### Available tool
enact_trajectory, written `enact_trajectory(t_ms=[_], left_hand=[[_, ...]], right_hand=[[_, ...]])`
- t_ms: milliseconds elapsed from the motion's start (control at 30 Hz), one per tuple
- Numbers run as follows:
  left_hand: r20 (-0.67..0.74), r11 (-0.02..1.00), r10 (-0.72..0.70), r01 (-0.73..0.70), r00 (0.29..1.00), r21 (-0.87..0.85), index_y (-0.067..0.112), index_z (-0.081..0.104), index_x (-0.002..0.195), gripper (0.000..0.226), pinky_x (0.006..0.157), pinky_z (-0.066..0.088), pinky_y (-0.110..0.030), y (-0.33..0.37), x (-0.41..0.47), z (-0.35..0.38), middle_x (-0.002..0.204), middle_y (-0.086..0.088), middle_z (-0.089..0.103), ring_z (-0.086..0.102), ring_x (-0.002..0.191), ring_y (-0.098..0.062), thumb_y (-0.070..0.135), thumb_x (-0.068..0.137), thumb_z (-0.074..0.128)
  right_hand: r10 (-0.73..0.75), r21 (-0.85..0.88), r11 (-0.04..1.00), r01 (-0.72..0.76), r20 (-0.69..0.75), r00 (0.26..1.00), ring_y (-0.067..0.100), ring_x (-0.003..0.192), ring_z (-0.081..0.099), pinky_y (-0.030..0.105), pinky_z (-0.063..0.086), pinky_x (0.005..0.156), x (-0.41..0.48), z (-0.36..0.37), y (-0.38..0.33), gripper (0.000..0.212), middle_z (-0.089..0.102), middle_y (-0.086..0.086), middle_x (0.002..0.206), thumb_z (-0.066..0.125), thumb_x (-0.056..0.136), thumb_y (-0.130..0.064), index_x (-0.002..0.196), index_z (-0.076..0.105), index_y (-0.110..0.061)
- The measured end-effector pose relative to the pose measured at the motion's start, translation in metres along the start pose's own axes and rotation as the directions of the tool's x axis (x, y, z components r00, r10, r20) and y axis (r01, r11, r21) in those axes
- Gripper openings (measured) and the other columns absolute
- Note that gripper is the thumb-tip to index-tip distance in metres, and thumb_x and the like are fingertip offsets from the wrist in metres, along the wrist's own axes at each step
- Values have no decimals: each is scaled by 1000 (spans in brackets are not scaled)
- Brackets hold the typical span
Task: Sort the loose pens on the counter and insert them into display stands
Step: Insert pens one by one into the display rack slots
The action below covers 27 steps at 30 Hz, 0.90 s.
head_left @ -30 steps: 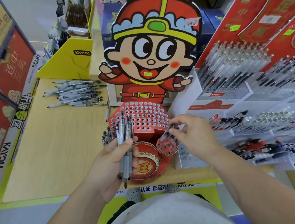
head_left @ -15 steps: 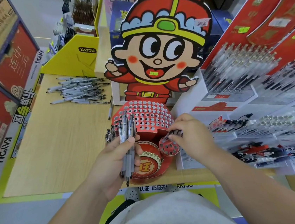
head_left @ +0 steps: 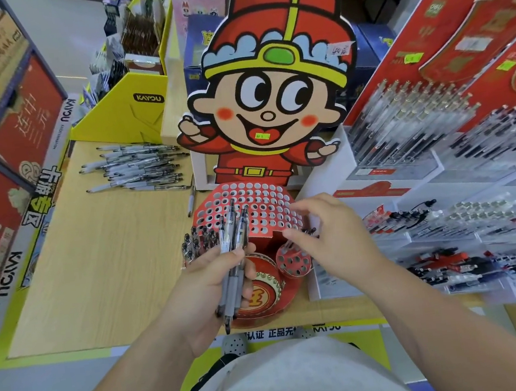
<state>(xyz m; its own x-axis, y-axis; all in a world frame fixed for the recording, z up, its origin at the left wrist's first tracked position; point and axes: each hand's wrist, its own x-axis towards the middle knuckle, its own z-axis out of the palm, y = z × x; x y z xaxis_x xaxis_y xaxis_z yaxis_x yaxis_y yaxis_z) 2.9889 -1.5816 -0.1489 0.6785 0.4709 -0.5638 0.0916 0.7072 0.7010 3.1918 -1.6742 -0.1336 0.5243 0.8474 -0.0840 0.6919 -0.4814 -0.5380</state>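
A red display stand (head_left: 261, 206) full of round holes sits at the counter's near edge, with several pens (head_left: 197, 241) standing in its left side. My left hand (head_left: 204, 289) grips a bundle of clear grey-grip pens (head_left: 232, 253) in front of the stand. My right hand (head_left: 330, 237) hovers with its fingers spread just above a small round red holder (head_left: 295, 263). One pen (head_left: 288, 246) leans in that holder beside my fingertips. A pile of loose pens (head_left: 137, 167) lies on the wooden counter (head_left: 101, 245) at the back left, and a single pen (head_left: 191, 199) lies next to the stand.
A big cartoon cutout (head_left: 271, 97) rises behind the stand. White tiered racks of pens (head_left: 438, 149) fill the right side. A yellow KAYOU box (head_left: 125, 110) stands behind the loose pile, and red boxes (head_left: 18, 132) line the left edge.
My right hand pinched a pen at the small round holder before; now its fingers have spread and lifted off, leaving the pen in the holder. My left hand keeps its bundle.
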Motion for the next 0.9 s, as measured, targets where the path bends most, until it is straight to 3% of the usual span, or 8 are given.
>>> enact_trajectory(t_ms=[67,133,200,333,467,667,800,900], left_hand=[[36,999,-2,1,999,37,6,67,119,34,53,43,-30,2,0,3,82,-10,61,52,60,-20,28,94,61],[90,998,-18,12,996,68,7,68,118,38,52,43,-29,4,1,9,83,-11,62,52,60,-20,32,88,64],[158,996,-32,19,987,83,10,71,112,31,51,42,-28,6,1,16,83,-12,63,53,59,-21,30,90,67],[240,994,-50,26,970,106,16,76,97,19,48,42,-28,9,2,27,81,-14,64,53,56,-22,25,92,60],[219,989,-68,37,973,140,3,66,110,27,47,43,-27,11,6,32,83,-17,67,54,54,-23,23,96,57],[-43,991,-63,68,997,112,5,66,115,18,48,48,-31,4,19,30,79,-12,72,60,58,-24,12,100,58],[-174,994,-29,47,984,103,6,64,117,19,51,49,-33,0,25,21,83,-12,73,61,63,-23,13,99,61],[-198,993,-25,47,980,108,8,65,116,20,53,48,-33,-2,27,18,82,-11,72,61,64,-23,16,98,62]], right_hand=[[85,244,966,-91,37,996,0,85,62,23,49,79,-2,-6,-11,29,65,-19,104,71,90,-40,117,71,-28],[163,512,824,-244,198,967,6,65,63,24,50,61,-4,-10,-20,22,67,-13,93,69,93,-34,114,72,-28],[166,636,705,-314,283,945,13,60,61,23,45,51,-6,-12,-23,18,69,0,92,68,95,-26,112,71,-27],[136,703,640,-310,294,946,12,58,56,23,42,49,-9,-15,-17,16,65,9,83,66,96,-17,110,72,-11],[125,752,579,-315,299,946,10,55,55,21,41,48,-13,-23,-9,9,62,11,78,66,94,-12,99,72,-7],[227,777,557,-294,198,954,9,53,55,20,40,48,-12,-42,9,8,63,-1,67,66,93,-8,96,72,-12],[293,742,623,-245,69,954,10,56,55,24,40,51,-12,-53,26,7,67,3,74,68,92,-8,96,73,-12],[279,610,759,-226,7,960,10,57,59,19,44,53,-14,-48,31,9,70,-10,75,71,91,-9,96,74,-16]])
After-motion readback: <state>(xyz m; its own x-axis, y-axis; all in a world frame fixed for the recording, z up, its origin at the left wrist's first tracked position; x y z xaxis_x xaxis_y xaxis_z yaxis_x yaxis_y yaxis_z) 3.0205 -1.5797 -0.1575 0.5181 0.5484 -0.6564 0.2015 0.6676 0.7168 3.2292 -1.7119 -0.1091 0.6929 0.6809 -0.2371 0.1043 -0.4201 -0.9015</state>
